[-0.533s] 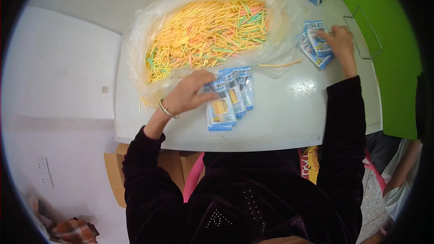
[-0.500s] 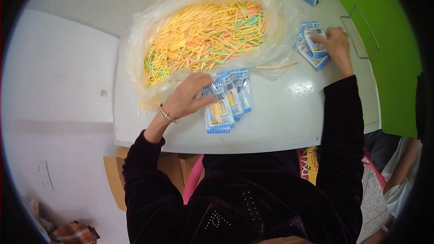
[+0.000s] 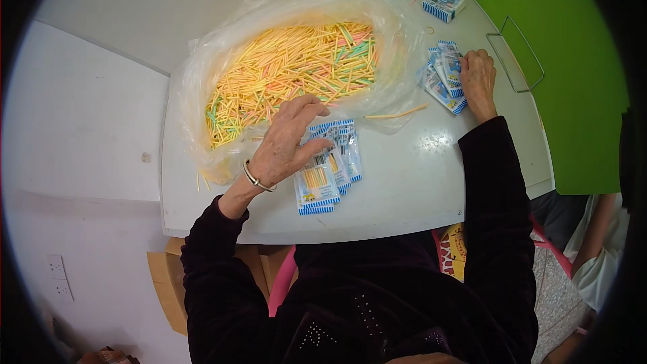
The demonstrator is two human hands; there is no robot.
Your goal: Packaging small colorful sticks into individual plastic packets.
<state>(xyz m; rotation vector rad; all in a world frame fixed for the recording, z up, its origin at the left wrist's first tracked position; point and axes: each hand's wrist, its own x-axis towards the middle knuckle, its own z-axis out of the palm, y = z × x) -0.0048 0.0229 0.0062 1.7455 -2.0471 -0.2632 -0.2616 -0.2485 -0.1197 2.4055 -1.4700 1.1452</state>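
My left hand [image 3: 290, 141] is over the upper left part of a fanned stack of small clear packets with blue striped ends [image 3: 318, 185]. Its thumb and fingers are apart, with nothing held between them. Yellowish sticks show through the top packet's window. To the right, my right hand [image 3: 479, 81] is at the right edge of a second, overlapping pile of similar packets [image 3: 441, 87]. Its fingers are curled in against a packet there, and the fingertips are partly hidden. Behind my left hand, a large clear plastic bag [image 3: 397, 47] lies open, full of thin pastel sticks [image 3: 290, 61].
A small blue-and-white box-shaped bundle [image 3: 444, 4] lies at the table's far right. A wire handle [image 3: 515, 54] stands by the green panel [image 3: 559, 94]. Loose sticks [image 3: 397, 113] lie beside the bag. Below the white table's [image 3: 397, 195] front edge is a cardboard box [image 3: 165, 283].
The whole view has shifted slightly. My left fingers have lifted and spread away from the top packet. My right hand has slid to the right edge of its pile, its fingers drawn closer together.
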